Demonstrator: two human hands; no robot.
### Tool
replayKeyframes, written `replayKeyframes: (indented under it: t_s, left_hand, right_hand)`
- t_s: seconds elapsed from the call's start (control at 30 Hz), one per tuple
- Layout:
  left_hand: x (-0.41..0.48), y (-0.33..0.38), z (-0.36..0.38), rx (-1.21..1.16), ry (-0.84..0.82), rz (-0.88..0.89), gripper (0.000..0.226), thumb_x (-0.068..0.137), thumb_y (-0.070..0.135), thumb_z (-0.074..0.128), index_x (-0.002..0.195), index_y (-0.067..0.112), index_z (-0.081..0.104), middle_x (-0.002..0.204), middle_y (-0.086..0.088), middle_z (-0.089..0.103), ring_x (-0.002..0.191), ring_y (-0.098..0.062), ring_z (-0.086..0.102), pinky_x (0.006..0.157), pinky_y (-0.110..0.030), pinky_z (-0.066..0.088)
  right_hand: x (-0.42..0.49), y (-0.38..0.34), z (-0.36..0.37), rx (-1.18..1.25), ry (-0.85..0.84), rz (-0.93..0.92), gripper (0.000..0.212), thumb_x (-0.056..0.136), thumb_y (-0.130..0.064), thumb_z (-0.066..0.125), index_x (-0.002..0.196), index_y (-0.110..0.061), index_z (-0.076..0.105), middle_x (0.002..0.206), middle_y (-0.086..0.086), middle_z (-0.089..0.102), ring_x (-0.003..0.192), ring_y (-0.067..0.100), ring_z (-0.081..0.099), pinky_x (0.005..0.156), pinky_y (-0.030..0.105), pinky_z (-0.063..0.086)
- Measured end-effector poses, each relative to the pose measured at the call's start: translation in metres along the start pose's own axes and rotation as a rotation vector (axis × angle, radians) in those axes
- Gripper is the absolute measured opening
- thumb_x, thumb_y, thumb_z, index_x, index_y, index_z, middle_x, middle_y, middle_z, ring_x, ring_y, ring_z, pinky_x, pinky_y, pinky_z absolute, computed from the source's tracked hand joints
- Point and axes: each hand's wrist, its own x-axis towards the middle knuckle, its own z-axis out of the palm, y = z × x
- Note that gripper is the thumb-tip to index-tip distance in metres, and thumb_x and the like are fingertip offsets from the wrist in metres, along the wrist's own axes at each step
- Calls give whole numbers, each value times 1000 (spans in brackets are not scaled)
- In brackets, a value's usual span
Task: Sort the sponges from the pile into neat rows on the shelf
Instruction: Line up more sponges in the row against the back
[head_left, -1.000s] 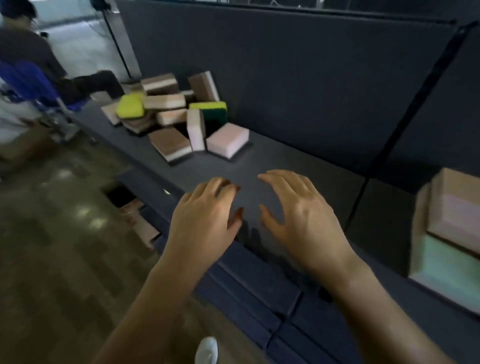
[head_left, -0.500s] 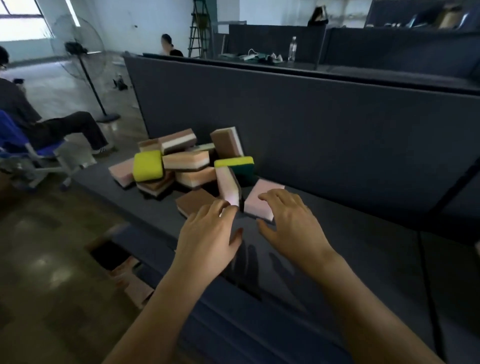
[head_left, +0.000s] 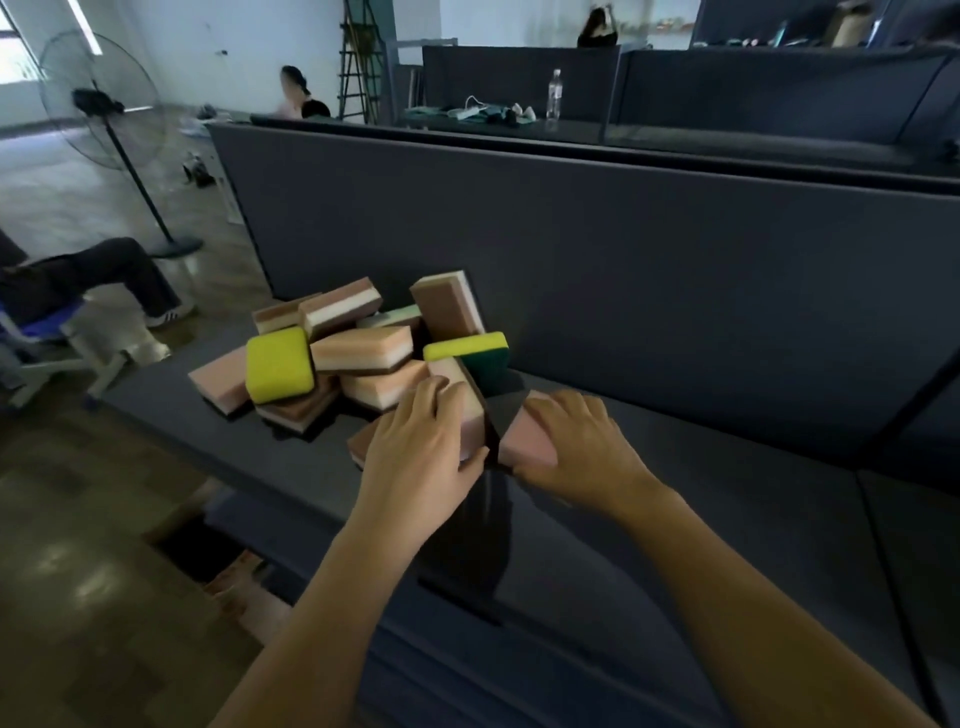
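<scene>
A pile of several sponges lies on the dark shelf against the back panel: pink, brown-and-white layered ones, a yellow sponge and a yellow-green sponge. My left hand grips an upright pink sponge at the pile's near edge, fingers over its top and thumb at its base. My right hand lies over a flat pink sponge beside it, fingers curled round its far edge. A brown sponge peeks out under my left hand.
The dark partition wall rises right behind the pile. A seated person's legs and a standing fan are off to the left on the floor. An opening in the floor lies below the shelf's front edge.
Both hands have reached forward onto the pile's near edge. The left hand has closed on the upright pink sponge and the right on the flat pink one. The view swung left, away from the stacked sponges.
</scene>
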Motion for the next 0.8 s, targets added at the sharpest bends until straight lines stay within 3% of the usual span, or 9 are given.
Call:
replayKeyframes:
  t_s: [0.1,0.2,0.33,0.47,0.63,0.8]
  left_hand:
    - [14,-7,10,44,-59,-10,86,83,41,71,150,7,28,154,-14,32,141,-29,34,108,-40,38]
    - [19,-8,21,99,-111,24,82,86,31,69,151,7,26,160,-17,17,146,-32,21,114,-42,28]
    - [19,1,32,37,-65,45,77,72,11,80,139,1,42,152,-25,31,141,-39,30,108,-45,37]
    - [15,13,40,-162,-97,59,65,76,35,78,128,18,42,155,-19,24,145,-37,21,107,-45,38]
    - [7,39,34,-313,-74,137,65,65,37,83,118,16,52,134,-10,42,124,-34,40,93,-46,47]
    - [-4,90,21,-325,-30,304,70,59,40,88,115,18,53,130,-6,46,120,-31,43,85,-47,50]
  right_hand:
    - [-24,-2,-5,30,49,3,86,74,-65,67,142,-33,26,142,-3,27,130,24,26,105,42,33]
    - [-45,-3,-8,63,99,-6,88,74,-65,67,143,-35,22,145,-6,21,133,21,22,108,40,33]
    - [-67,2,-6,78,201,9,87,73,-66,67,145,-34,28,145,-7,24,131,18,24,105,34,33]
    - [-91,11,-7,77,266,47,89,71,-69,66,145,-36,30,145,-11,24,129,15,23,102,33,34]
    - [-122,23,-10,62,347,105,87,68,-72,63,142,-37,35,143,-11,29,128,17,29,100,35,40]
    - [-162,45,-23,48,424,180,83,68,-71,59,140,-36,37,143,-9,32,128,19,30,99,38,41]
